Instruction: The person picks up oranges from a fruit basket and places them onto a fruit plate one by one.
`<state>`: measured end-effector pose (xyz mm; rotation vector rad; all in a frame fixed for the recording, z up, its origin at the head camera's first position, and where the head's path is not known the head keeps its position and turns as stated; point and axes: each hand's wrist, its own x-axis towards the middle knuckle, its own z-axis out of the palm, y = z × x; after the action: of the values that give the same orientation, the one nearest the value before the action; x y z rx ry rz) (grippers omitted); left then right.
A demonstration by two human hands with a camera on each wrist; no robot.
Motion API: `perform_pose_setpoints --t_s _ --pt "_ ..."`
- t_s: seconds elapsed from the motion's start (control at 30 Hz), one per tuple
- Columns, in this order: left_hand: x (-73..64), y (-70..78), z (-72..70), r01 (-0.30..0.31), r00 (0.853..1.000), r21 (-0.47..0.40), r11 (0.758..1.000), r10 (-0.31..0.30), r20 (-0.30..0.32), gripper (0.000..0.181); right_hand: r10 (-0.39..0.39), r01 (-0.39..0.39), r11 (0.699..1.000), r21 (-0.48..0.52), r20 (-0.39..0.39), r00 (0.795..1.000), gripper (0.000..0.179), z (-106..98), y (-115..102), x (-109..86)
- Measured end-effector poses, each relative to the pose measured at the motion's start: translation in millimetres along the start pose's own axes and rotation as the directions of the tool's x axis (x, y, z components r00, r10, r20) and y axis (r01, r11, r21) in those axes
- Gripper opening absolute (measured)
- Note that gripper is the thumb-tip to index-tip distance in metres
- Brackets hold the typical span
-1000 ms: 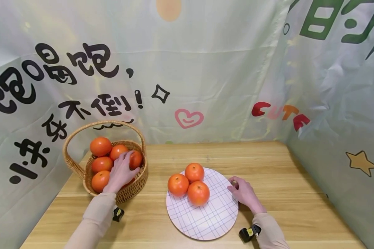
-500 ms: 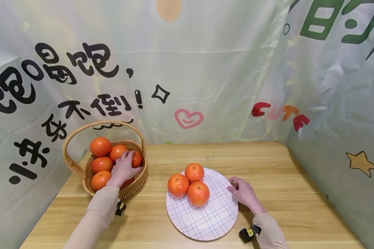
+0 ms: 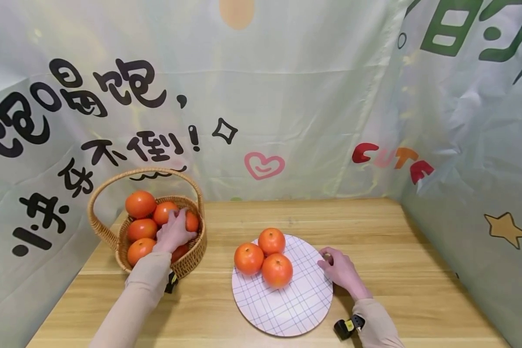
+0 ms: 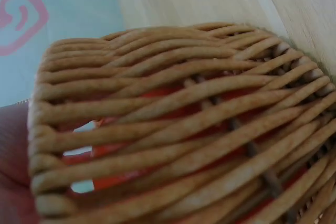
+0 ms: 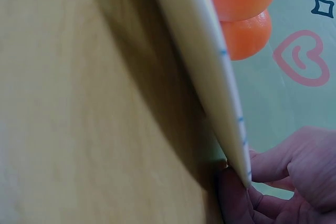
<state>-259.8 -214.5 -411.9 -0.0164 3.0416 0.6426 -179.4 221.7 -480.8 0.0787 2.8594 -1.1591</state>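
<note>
In the head view a wicker basket [image 3: 193, 261] with a tall hoop handle stands at the left, holding several round, glossy orange-red fruits. My left hand [image 3: 175, 233] reaches inside, fingers and thumb curled round the fruit [image 3: 192, 222] by the right wall. The left wrist view shows mostly the basket's weave [image 4: 173, 108], red showing through its gaps. At centre lies a round white plate [image 3: 302, 304] with a blue check pattern, bearing three such fruits [image 3: 277, 270] grouped toward its back left. My right hand [image 3: 341, 268] pinches the plate's right rim between thumb and fingers.
The wooden table [image 3: 217, 309] runs back to a printed cloth backdrop [image 3: 313, 121], which also closes in the left and right sides. The basket handle [image 3: 108, 188] arches over the fruits and the left hand. A black wrist camera [image 3: 344, 328] sits by the right cuff.
My left forearm and wrist have shifted slightly right and forward, the hand staying at the same fruit, which has moved a little right. The right hand and plate stay put.
</note>
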Motion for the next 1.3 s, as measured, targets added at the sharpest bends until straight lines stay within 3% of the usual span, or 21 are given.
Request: perform_pose_setpoints --t_s 0.17,0.27,0.67,0.97,1.3 --pt "-7.0 -3.1 0.3 0.009 0.998 -0.019 1.0 -0.008 0.056 0.087 -0.004 0.004 1.0 -0.005 0.001 1.0 0.024 0.5 0.5 0.3" --pt "-9.6 -7.0 1.9 -0.001 0.998 -0.03 1.0 0.003 0.059 0.085 -0.003 0.003 1.0 -0.004 0.003 1.0 0.024 0.6 0.2 0.4" --pt "-13.0 -6.4 1.3 -0.031 0.996 -0.06 0.998 0.026 -0.082 0.082 0.009 -0.009 1.0 -0.003 0.005 1.0 0.024 0.1 0.0 0.4" --pt "-19.7 -5.4 2.2 -0.014 0.992 -0.069 0.997 0.005 -0.125 0.084 0.0 0.0 1.0 -0.007 0.001 1.0 0.024 0.1 -0.2 0.3" --pt "-29.8 -5.6 1.3 -0.014 0.967 -0.108 0.994 -0.014 -0.256 0.083 0.001 -0.001 1.0 -0.005 -0.001 1.0 0.023 0.5 -0.4 0.7"
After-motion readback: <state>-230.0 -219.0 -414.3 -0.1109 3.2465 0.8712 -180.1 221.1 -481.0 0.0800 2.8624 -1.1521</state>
